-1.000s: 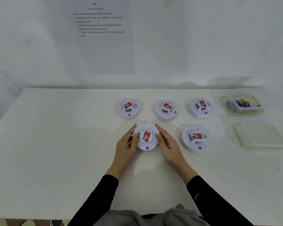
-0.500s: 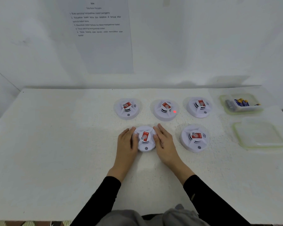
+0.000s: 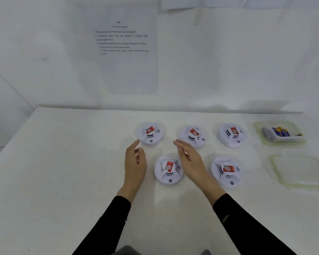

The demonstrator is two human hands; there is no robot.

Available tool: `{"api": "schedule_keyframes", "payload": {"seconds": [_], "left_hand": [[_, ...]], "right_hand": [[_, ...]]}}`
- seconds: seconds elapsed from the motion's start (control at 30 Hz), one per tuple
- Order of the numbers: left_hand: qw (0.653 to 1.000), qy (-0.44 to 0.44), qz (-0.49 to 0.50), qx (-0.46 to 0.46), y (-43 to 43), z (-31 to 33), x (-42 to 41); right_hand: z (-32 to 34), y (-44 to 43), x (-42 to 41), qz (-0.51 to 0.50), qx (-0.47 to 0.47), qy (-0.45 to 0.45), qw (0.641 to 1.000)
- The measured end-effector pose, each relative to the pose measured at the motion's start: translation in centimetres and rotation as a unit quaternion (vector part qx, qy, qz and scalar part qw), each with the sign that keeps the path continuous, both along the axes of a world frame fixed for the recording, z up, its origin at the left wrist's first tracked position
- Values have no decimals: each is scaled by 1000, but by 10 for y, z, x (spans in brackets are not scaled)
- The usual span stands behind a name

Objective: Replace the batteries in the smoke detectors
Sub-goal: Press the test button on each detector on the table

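Both hands have lifted off the near-left smoke detector, which they were clasping a moment ago.

Head view:
- Left hand: raised just left of that unit, fingers straight and released, holding nothing.
- Right hand: raised over its right edge, fingers loosely extended, likewise empty.
- Near-left smoke detector: round white plastic dome with a slotted raised centre, a red label and a small grey button at the front rim. It sits on the tabletop between the hands.
- Matching units: far-left detector, far-middle detector, far-right detector, near-right detector.
- Tabletop: white, matt, faintly speckled.
- Tub: clear square plastic with a greenish rim, at far right, holding cylindrical batteries, some of them blue and yellow.
- Lid: clear, square with rounded corners, lying flat just in front of the tub.
- Printed sheet: paper, on the white wall.
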State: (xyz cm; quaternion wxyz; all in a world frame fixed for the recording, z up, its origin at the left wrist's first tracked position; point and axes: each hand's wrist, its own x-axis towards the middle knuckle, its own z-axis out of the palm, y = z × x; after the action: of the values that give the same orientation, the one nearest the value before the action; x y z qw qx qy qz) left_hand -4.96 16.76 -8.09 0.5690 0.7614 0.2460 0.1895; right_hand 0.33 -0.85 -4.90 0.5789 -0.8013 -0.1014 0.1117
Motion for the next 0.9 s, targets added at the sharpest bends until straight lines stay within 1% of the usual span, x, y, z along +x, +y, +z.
{"api": "schedule_keyframes", "payload": {"seconds": [0.03, 0.1, 0.2, 0.3, 0.33, 0.4, 0.47, 0.53, 0.6, 0.67, 0.9], "left_hand": [[1000, 9, 11, -8, 8, 2, 9], [999, 41, 15, -19, 22, 5, 31], [997, 77, -14, 2, 34, 9, 58], [985, 144, -80, 47, 42, 8, 77], [983, 148, -90, 55, 45, 5, 82], [990, 104, -90, 25, 48, 2, 89], [994, 53, -90, -44, 45, 7, 91], [991, 20, -91, -91, 41, 11, 92], [989, -4, -92, -114, 41, 6, 91], [988, -26, -97, -121, 44, 2, 89], [990, -47, -84, -104, 48, -5, 85]], "right_hand": [[5, 8, 10, 13, -9, 8, 1000], [8, 25, 32, 47, -38, 59, 996], [5, 47, 62, 104, -90, 112, 984], [1, 62, 78, 111, -131, 84, 982], [-2, 65, 83, 103, -125, 76, 984], [-1, 67, 87, 79, -67, 80, 991], [1, 66, 90, 67, -14, 99, 993], [0, 66, 93, 58, -4, 96, 994], [-4, 67, 96, 48, 4, 88, 995], [-9, 68, 96, 50, 10, 77, 996], [-20, 70, 94, 53, 35, 72, 995]]}}
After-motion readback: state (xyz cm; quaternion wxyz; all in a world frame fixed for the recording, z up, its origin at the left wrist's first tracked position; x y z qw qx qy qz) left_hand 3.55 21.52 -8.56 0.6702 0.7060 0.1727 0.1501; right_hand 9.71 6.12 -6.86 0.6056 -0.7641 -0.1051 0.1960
